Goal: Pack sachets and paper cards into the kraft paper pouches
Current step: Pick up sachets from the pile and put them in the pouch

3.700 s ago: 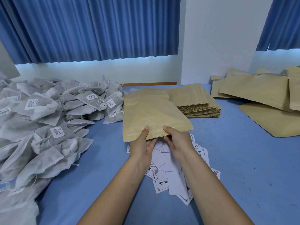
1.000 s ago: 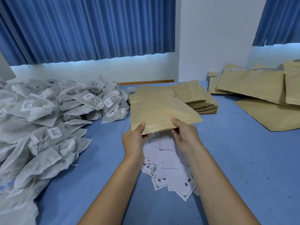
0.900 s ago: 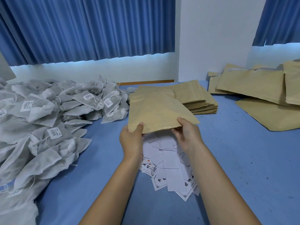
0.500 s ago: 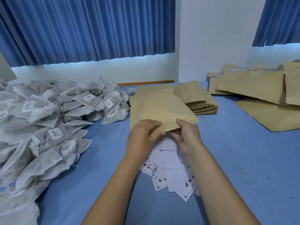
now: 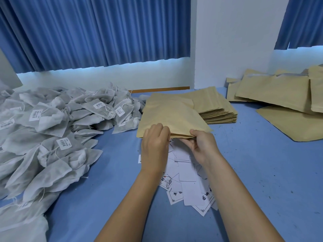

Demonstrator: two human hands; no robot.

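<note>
Kraft pouch (image 5: 172, 116) above paper cards (image 5: 187, 175), left hand (image 5: 154, 145) now curled over its near edge, right hand (image 5: 203, 147) still pinching it

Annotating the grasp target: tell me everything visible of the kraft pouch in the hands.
The kraft pouch is flat, tan, matte paper, apparently empty. It is held near level above the paper cards, its far end overlapping the pouch stack in view. The left hand curls over its near edge; the right hand pinches that edge, thumb on top.
</note>
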